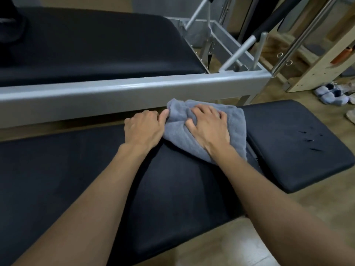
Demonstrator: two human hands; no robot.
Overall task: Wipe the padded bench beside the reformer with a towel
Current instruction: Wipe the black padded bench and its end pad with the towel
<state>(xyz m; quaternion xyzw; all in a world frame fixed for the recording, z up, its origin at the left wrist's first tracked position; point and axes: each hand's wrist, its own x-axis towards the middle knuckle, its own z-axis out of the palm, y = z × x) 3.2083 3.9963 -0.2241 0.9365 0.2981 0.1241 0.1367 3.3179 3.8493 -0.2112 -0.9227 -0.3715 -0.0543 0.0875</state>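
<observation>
A bunched grey towel [226,129] lies on the black padded bench [76,166], near its far edge and over the seam to the bench's smaller end pad [297,141]. My right hand [209,127] lies on top of the towel, fingers spread and slightly curled into the cloth. My left hand [143,128] rests on the bench just left of the towel, fingers curled under, thumb touching the towel's left edge. Both forearms reach in from the bottom of the view.
The reformer's grey metal frame rail [134,91] runs right behind the bench, with its black carriage pad [86,45] beyond. Metal bars and a wooden frame [317,64] stand at the back right. Slippers [330,95] lie on the wooden floor at the right.
</observation>
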